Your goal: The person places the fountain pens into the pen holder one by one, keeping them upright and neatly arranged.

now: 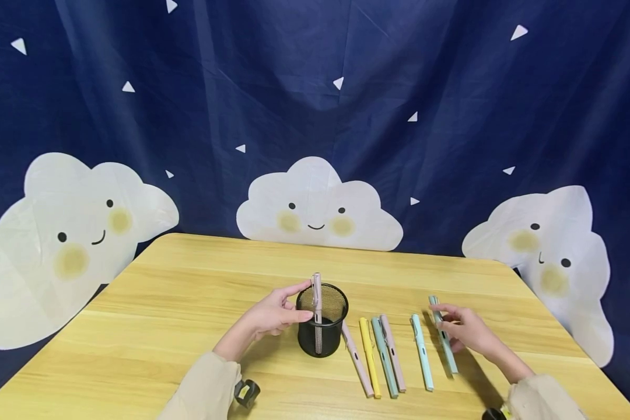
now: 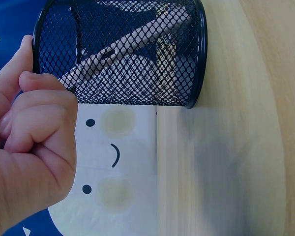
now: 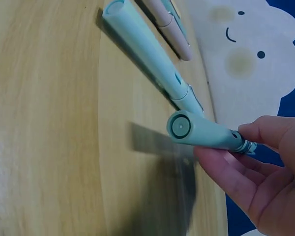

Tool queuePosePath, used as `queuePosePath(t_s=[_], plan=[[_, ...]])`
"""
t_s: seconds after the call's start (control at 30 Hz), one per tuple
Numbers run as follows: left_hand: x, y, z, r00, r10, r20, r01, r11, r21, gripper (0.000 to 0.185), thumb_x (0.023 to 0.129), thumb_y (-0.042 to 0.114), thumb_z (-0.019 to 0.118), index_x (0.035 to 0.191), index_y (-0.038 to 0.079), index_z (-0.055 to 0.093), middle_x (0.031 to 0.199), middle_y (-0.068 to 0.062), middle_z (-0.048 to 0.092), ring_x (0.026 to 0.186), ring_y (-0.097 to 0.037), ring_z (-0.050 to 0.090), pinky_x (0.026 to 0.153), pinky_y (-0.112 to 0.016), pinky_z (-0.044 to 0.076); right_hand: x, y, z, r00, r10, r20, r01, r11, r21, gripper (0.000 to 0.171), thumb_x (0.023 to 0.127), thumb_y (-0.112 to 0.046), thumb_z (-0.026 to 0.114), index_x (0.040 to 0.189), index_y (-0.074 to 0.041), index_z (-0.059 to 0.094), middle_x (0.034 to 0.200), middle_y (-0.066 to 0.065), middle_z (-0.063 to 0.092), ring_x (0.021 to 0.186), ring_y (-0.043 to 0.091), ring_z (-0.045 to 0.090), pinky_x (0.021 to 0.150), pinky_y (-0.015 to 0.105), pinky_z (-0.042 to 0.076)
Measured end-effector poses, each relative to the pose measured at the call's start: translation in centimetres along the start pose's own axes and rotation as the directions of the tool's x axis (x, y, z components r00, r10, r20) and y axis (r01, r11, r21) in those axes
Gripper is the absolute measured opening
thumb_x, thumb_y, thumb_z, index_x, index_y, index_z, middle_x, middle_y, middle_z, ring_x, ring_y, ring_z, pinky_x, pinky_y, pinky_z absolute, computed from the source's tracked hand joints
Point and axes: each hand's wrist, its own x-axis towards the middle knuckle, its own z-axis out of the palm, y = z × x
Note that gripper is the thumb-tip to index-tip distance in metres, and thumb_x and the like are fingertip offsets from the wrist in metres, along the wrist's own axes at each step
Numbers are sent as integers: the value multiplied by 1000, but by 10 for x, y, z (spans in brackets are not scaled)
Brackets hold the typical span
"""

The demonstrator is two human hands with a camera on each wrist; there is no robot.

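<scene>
A black mesh pen holder [image 1: 322, 341] stands on the table with one pale pink pen [image 1: 317, 303] leaning in it, its cap above the rim. My left hand [image 1: 275, 312] grips the holder at its rim, index finger and thumb spread along it near the pen; the other fingers are curled, as the left wrist view shows. My right hand [image 1: 467, 329] pinches a teal-green pen [image 3: 206, 132] between thumb and fingers, tilted over the table. Closest to that hand lies a light blue pen [image 1: 422, 353].
Between the holder and the light blue pen lie a pink pen [image 1: 357, 361], a yellow pen [image 1: 370, 359], a blue-green pen [image 1: 385, 359] and a mauve pen [image 1: 394, 353]. Behind the wooden table [image 1: 136, 326] hangs a dark blue curtain [image 1: 294, 58] with clouds.
</scene>
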Motion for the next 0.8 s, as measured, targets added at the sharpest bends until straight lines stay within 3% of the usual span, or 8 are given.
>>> queuePosePath(t_s=[0.33,0.63,0.8], plan=[[0,0,0,1000,5,-3,-5,1000,14,73,81,12,66,142,8,24,48,6,27,38,-5,21,35,-17,16,0,-4,1,993,-55,-101,61,996,58,42,90,-3,50,125,15,37,89,22,53,58,16,53,47,37,51],[0,-1,0,1000,6,-1,-6,1000,12,73,81,11,66,142,9,24,48,6,27,38,-5,21,35,-17,16,2,-9,7,970,-78,-229,117,979,165,30,88,-4,54,117,-13,55,95,24,54,64,13,52,50,37,52],[1,-1,0,1000,6,-1,-6,1000,7,73,81,11,66,142,9,24,48,6,27,38,-5,21,36,-17,16,6,-13,10,961,-89,-262,140,973,182,31,87,-3,56,114,-19,57,94,24,55,66,13,54,51,37,52]])
